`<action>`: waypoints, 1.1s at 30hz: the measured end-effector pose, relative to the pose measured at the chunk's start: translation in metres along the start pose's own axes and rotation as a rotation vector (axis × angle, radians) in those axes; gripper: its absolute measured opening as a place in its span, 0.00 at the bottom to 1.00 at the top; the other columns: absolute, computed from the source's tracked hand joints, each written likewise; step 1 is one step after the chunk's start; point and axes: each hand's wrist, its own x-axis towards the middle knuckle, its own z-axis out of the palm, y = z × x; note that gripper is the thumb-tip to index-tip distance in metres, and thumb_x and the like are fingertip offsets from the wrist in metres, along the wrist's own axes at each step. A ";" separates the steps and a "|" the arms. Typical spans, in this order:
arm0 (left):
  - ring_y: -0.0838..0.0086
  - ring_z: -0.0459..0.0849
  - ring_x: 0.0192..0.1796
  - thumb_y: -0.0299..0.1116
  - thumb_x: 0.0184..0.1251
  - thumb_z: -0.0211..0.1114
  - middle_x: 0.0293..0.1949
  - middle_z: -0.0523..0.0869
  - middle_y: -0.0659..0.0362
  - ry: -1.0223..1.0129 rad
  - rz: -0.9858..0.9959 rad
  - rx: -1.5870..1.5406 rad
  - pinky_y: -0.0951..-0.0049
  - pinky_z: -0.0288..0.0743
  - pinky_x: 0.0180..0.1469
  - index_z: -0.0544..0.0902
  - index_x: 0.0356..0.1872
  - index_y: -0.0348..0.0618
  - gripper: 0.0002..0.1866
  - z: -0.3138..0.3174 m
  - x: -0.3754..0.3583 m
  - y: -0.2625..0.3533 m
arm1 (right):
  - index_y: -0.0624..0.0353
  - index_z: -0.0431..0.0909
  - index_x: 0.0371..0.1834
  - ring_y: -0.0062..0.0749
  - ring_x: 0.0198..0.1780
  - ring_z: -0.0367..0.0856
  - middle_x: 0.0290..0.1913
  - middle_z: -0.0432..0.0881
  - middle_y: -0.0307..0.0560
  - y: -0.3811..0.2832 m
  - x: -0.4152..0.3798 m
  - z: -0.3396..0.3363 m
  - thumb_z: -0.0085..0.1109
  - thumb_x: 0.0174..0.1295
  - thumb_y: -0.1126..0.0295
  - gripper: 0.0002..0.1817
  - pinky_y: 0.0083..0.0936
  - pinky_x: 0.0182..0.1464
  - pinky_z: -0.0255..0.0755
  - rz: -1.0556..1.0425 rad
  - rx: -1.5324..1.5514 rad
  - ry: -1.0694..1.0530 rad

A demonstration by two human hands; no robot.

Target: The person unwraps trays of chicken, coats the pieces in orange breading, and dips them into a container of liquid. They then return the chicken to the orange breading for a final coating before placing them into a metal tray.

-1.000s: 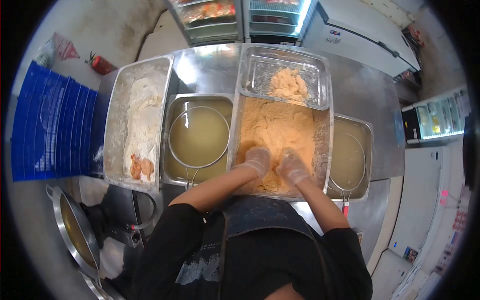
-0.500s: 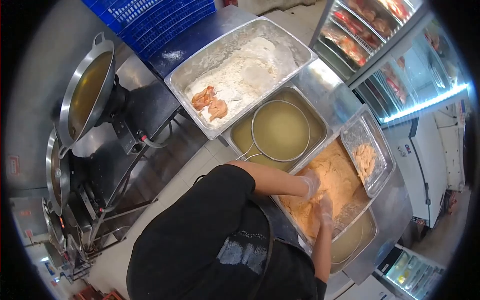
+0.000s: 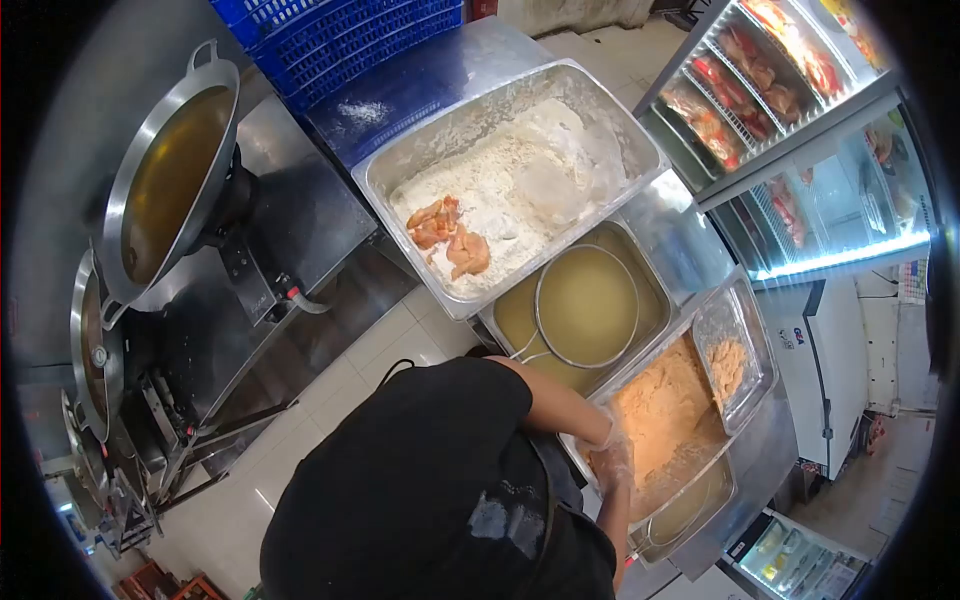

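My left hand [image 3: 614,436], in a clear plastic glove, reaches over the near edge of a metal tray [image 3: 692,484] of orange seasoned flour [image 3: 662,412]. Close against it is my right hand [image 3: 614,466], gloved as well, at the same near side of the tray. The fingers of both hands are hidden by the gloves, each other and the flour, so I cannot make out anything in them. A smaller metal tray [image 3: 764,378] with orange-coated pieces [image 3: 727,368] rests across the far side of the flour tray.
Beside it, a pan of cloudy liquid [image 3: 652,275] holds a round strainer [image 3: 590,305]. Further up, a tray of white flour [image 3: 545,165] has raw chicken pieces [image 3: 448,238] in it. Woks of oil [image 3: 175,185] stand left. Blue crates [image 3: 345,50] and a display fridge [image 3: 790,150] are beyond.
My hands have drawn back from the middle of the orange flour to the tray's near side and come together. The whole view has shifted slightly with my head.
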 end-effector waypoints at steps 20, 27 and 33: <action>0.59 0.86 0.49 0.39 0.55 0.67 0.46 0.87 0.52 0.092 -0.079 -0.181 0.55 0.79 0.46 0.89 0.42 0.48 0.14 -0.020 0.020 -0.016 | 0.59 0.84 0.35 0.55 0.45 0.82 0.41 0.84 0.61 -0.032 0.013 -0.090 0.60 0.55 0.60 0.14 0.43 0.46 0.76 -0.171 0.121 0.226; 0.59 0.86 0.50 0.38 0.56 0.67 0.47 0.87 0.52 0.120 -0.215 -0.283 0.55 0.79 0.46 0.89 0.42 0.48 0.14 -0.015 0.028 -0.045 | 0.59 0.84 0.35 0.55 0.44 0.82 0.41 0.84 0.61 -0.076 0.078 -0.088 0.59 0.55 0.61 0.14 0.43 0.45 0.76 -0.393 0.027 0.133; 0.59 0.86 0.50 0.38 0.56 0.66 0.47 0.87 0.52 0.161 -0.333 -0.359 0.55 0.79 0.46 0.89 0.42 0.48 0.14 -0.013 0.025 -0.074 | 0.59 0.84 0.35 0.55 0.44 0.82 0.40 0.84 0.61 -0.108 0.107 -0.099 0.59 0.55 0.61 0.14 0.44 0.45 0.76 -0.536 -0.016 0.121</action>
